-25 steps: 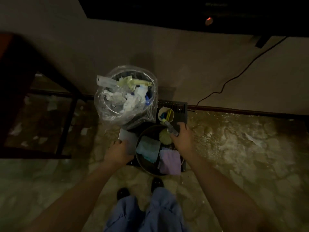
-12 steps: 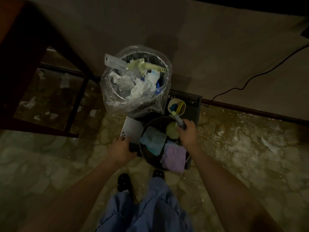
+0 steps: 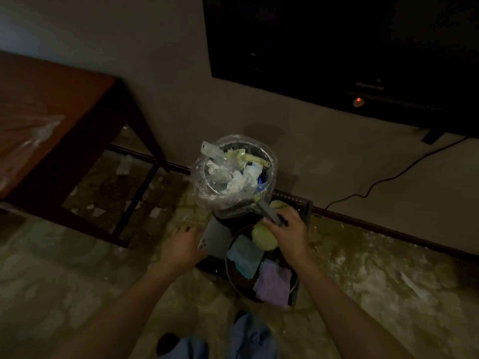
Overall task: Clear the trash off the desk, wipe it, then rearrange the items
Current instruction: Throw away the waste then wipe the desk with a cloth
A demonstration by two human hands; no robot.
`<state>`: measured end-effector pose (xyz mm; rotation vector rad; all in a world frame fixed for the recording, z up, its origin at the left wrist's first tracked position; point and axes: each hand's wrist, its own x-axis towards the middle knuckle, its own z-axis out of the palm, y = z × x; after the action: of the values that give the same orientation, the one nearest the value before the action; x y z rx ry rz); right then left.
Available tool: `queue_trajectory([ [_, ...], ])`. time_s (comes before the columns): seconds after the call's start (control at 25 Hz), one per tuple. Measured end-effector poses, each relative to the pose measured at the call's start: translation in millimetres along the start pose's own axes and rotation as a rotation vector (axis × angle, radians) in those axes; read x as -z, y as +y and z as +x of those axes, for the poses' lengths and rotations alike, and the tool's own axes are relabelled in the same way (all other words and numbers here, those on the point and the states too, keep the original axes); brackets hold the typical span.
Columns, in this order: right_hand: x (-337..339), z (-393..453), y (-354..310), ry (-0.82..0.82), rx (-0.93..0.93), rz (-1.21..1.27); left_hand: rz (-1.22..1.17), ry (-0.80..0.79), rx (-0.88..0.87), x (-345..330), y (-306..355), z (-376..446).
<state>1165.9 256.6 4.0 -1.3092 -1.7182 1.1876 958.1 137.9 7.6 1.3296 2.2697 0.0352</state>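
Head view, in dim light: at the centre of the frame the right hand point(image 3: 286, 233) curls its fingers round a slim grey tool point(image 3: 269, 213), just below the bag-lined trash bin point(image 3: 233, 174) stuffed with crumpled paper. The left hand point(image 3: 181, 246), fingers loosely spread, rests at the edge of a grey tablet-like slab point(image 3: 213, 238) left of a round dark basin point(image 3: 259, 265) holding blue and lilac cloths. The wooden desk point(image 3: 46, 110) fills the upper left; a dark TV point(image 3: 344, 47) hangs upper right.
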Motion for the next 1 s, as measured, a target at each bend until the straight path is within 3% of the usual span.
queue_trajectory([
  [0.2, -46, -15, -124, -0.112, 0.134, 0.364, -0.031, 0.189, 0.008, 66, -53, -25],
  [0.48, -164, -62, -298, -0.292, 0.428, 0.619, -0.157, 0.399, 0.143, 157, -208, -87],
  [0.8, -339, -131, -384, -0.720, 0.434, 0.542, -0.231, 0.545, 0.527, 195, -407, -190],
  [1.0, -436, -148, -408, -0.891, 0.516, 0.443, -0.399, 0.604, 0.668, 183, -483, -226],
])
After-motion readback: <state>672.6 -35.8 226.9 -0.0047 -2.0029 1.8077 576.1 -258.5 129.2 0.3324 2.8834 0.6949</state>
